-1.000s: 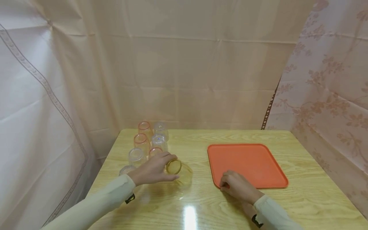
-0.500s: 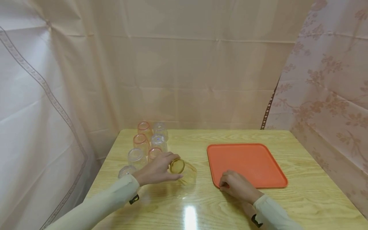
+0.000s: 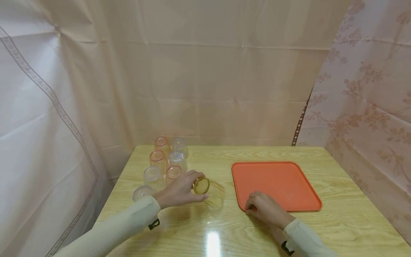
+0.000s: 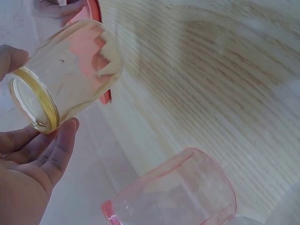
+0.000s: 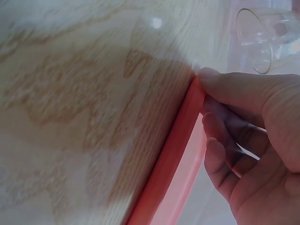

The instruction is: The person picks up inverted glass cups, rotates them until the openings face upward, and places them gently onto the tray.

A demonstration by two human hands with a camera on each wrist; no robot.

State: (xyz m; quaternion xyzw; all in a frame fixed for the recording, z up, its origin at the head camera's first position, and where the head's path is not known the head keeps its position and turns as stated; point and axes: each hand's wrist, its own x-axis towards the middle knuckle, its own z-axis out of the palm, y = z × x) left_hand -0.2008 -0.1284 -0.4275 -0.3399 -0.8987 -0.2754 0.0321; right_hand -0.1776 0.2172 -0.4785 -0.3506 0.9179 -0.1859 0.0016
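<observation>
Amber-tinted glass cup (image 3: 210, 191) is held by the left hand (image 3: 178, 191) just left of centre in the head view, tilted on its side with its thick yellow base turned toward the wrist and its mouth toward the orange tray (image 3: 276, 184). The fingers (image 4: 58, 150) and thumb curl round the base end, as the left wrist view confirms; gripping at the base leaves the mouth unobstructed. Whether the cup wall touches the wooden table (image 3: 337, 221) cannot be told.

The right hand (image 3: 264, 208) rests at the near-left corner of the tray, lower centre of the frame, with its fingers (image 5: 234, 96) curled over the raised rim and pinching it. This hold appears to steady the tray against sliding.

Six further cups (image 3: 162, 162), pink-rimmed and clear, stand upside down in two rows at the left edge of the table, just behind the left hand. A pink-rimmed cup (image 4: 178, 194) lies closest to it.
</observation>
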